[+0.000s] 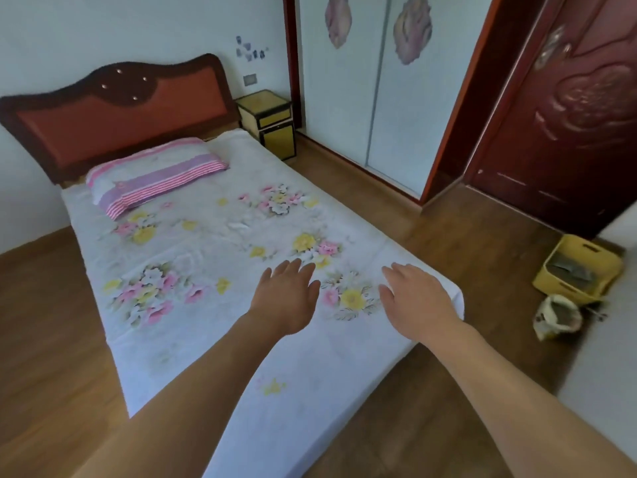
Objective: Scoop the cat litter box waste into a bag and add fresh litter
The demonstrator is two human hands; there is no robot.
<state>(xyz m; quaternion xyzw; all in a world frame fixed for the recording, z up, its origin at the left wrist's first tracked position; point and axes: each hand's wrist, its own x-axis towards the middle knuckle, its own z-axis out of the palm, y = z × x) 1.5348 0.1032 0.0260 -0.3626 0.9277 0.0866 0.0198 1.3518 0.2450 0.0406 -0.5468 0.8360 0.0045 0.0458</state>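
Observation:
A yellow litter box (601,262) with grey litter inside stands on the wooden floor at the far right, by the door. In front of it sits an open pale bag (555,319) with grey litter showing at its mouth. A small dark object lies on the floor just right of the bag; I cannot tell what it is. My left hand (287,298) and my right hand (418,298) are stretched out over the foot of the bed, fingers straight and spread, holding nothing, well left of the box and bag.
A low bed (193,339) with a white floral sheet and a striped pillow (155,174) fills the middle. A yellow nightstand (267,120) stands beside the headboard. Sliding wardrobe doors (358,81) and a dark red door (568,108) line the right side. A white wall corner (606,357) juts in at the right.

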